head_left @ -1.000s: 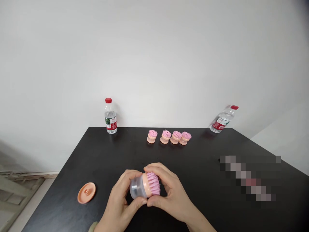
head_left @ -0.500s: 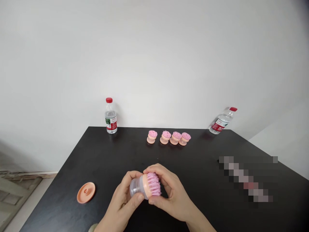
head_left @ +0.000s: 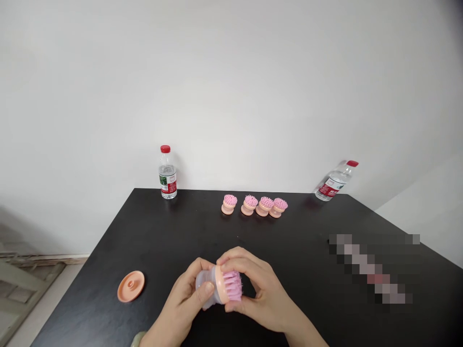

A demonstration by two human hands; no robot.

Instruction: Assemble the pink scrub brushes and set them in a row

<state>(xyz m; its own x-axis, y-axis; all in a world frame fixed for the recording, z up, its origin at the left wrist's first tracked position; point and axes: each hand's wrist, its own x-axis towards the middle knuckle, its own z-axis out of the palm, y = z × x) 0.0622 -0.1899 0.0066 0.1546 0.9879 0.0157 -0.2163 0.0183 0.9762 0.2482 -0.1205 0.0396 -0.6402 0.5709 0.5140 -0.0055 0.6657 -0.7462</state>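
Between my two hands, above the black table, a scrub brush (head_left: 221,284) lies on its side, its pink bristles facing right. It has a clear, cup-like body and a peach ring around the bristles. My left hand (head_left: 188,291) is closed round the clear body, thumb on the near side. The fingers and thumb of my right hand (head_left: 256,286) grip the peach ring and the bristle end. To the left, a round peach disc (head_left: 131,286) with a small central knob lies apart from my hands.
Several small pink-bristled brushes (head_left: 249,206) stand in a row toward the back of the black table (head_left: 173,231). A water bottle (head_left: 168,176) stands upright at the back left. Another bottle (head_left: 334,182) leans against the wall at the back right. A blurred-out strip (head_left: 365,265) lies at right.
The brush has turned slightly in my hands, and my right-hand fingers have shifted over its peach ring. The whole view has moved a little; the things on the table stay put.
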